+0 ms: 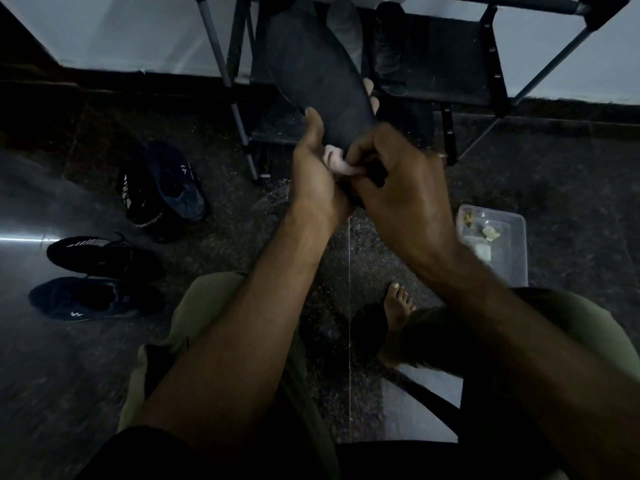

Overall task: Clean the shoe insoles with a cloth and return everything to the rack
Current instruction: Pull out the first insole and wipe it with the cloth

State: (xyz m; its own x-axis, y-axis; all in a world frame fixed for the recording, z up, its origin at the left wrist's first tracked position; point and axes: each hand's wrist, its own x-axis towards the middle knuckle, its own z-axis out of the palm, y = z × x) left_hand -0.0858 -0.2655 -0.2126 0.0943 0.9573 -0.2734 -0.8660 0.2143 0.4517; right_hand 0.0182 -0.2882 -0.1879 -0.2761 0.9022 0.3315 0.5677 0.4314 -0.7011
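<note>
Head cam: left hand (311, 174) grips dark insole (322, 88) w/ thumb on its edge, held up in front of shoe rack (450, 81). Right hand (398, 181) pinches pale cloth (337, 162) against insole's near end. Four shoes (104, 254) on floor (225, 220), left side; clear plastic tub (491, 247) right.

No readable text; white logo mark on dark shoe (93, 299), lettering illegible
</note>
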